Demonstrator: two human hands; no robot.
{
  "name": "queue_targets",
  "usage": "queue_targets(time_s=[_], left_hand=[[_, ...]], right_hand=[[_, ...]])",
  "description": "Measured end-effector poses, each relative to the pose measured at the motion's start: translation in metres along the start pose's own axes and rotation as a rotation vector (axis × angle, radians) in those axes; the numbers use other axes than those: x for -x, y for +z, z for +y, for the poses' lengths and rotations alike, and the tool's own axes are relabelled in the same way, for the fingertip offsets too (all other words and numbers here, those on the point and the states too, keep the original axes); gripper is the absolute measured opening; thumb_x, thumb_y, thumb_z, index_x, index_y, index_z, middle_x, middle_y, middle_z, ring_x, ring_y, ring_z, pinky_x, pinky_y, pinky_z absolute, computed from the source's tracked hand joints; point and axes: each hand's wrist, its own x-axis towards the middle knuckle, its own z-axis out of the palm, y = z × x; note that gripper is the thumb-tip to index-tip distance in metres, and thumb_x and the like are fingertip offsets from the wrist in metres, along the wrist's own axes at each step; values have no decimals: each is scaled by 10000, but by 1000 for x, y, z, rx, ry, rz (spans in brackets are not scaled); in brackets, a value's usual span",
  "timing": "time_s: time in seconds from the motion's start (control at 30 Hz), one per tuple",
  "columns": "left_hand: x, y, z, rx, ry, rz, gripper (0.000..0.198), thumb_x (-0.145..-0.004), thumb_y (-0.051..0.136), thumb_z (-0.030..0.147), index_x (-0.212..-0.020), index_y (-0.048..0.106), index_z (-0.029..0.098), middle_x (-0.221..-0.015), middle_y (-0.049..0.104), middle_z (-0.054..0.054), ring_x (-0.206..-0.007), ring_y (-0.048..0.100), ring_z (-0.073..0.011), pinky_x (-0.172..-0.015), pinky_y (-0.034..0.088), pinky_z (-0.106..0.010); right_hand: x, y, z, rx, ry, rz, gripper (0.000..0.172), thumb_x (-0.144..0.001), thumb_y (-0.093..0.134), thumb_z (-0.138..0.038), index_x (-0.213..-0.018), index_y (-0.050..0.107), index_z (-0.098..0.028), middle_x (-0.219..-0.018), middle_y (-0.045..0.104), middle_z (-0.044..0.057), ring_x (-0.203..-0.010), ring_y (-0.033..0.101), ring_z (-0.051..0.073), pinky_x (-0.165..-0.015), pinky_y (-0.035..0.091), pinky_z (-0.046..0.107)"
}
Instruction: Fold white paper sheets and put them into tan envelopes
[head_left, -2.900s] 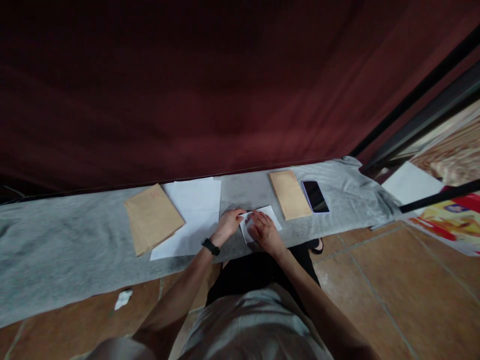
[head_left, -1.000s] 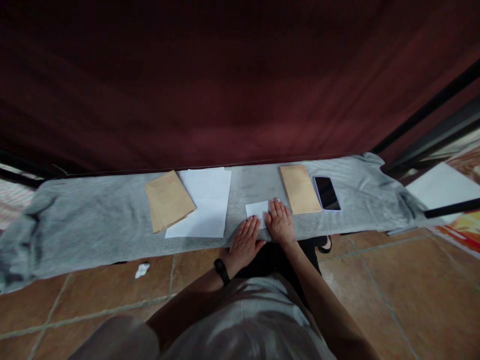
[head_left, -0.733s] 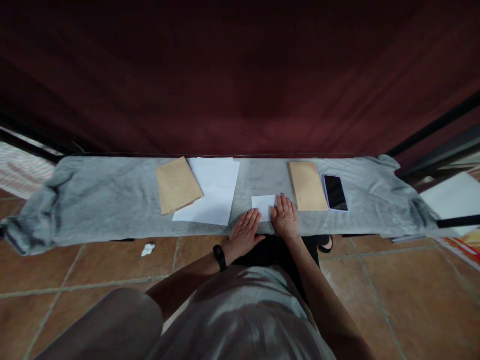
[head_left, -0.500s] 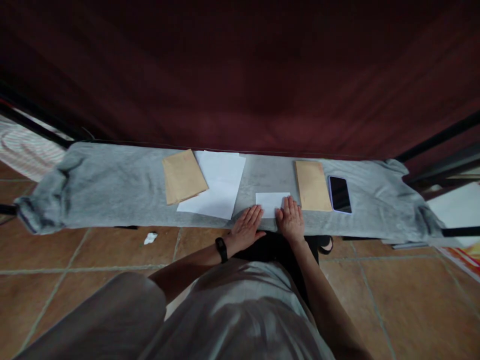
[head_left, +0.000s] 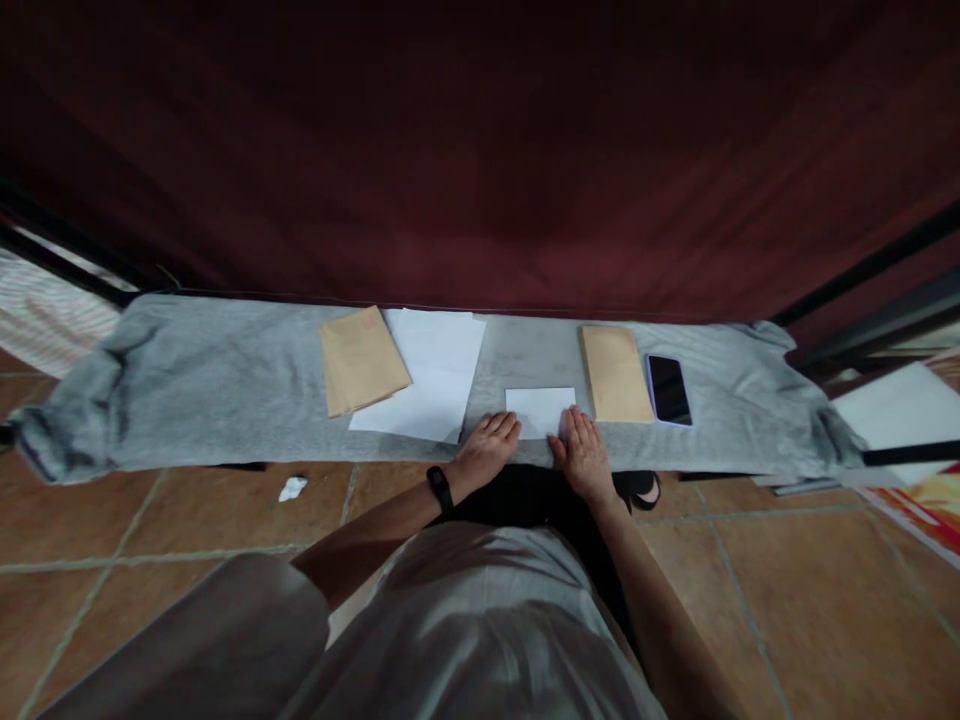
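On the grey cloth-covered surface (head_left: 225, 390), the left hand (head_left: 487, 445) and right hand (head_left: 586, 455) lie palm-down, extended, pinching nothing visible. Between them, fingertips at its side edges, the white paper (head_left: 540, 410) lies flat: probably light, easily creased, perhaps stiffened by folds too small to tell; best held by opposite edges.

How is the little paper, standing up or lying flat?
Lying flat: the little paper rests on the cloth, its broad face up.
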Motion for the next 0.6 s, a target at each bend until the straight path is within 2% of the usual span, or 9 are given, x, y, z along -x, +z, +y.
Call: queue_targets(time_s=[0.2,0.43,0.6], left_hand=[[-13,-11,-6,-29,46,-123,394,-923,432,54,-1270,593,148,-1376,596,-156,-1293,551,-261,-1076,433,-418],[-15,-8,3,-165,39,-98,429,-924,417,38,-1330,542,98,-1372,578,-195,-1274,551,-287,-975,495,-413],[-21,-8,-1,-107,-20,-79,294,-926,475,65,-1159,632,153,-1210,660,-127,-1147,606,-264,-923,515,-395]], right_hand=[[-6,-4,2,23,10,-44,584,-1008,484,-452,-1447,455,-68,-1497,477,224,-1406,420,330,-1145,377,523],[-15,-11,2,81,-2,-108,505,-978,558,-444,-1351,546,-104,-1431,547,199,-1302,521,313,-1093,430,478],[-20,-21,4,54,-7,-138,462,-961,588,-416,-1332,583,-141,-1428,556,181,-1294,536,309,-1087,437,459]])
